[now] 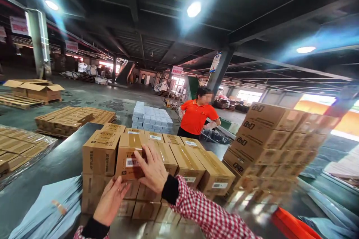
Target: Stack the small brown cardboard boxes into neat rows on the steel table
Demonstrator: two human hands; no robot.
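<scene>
Item: small brown carton (pixel 129 160), taped, with a white barcode label on its near face. Location: top tier of a block of like cartons (pixel 179 164) stacked on the dark worktop (pixel 56 164), at the block's near-left part.

Right hand (pixel 153 171): laid flat over the carton's top and near face, fingers (pixel 144 157) spread open and touching it, not curled round it. Sleeve red-and-white check with a dark cuff.

Left hand (pixel 110 199): at 7 o'clock from the carton, palm turned up, fingers loosely open, their tips at the carton's lower edge; whether they touch it cannot be told.

Surroundings: a second, blurred stack of printed cartons (pixel 269 145) at 3 o'clock. A person in an orange shirt (pixel 196 117) stands beyond the block at 1 o'clock. White boxes on a pallet (pixel 151 117) at 12 o'clock. Grey plastic mailing bags (pixel 53 209) lie at 8 o'clock on the worktop. Flat cartons on floor pallets (pixel 73 117) at 10 o'clock.
</scene>
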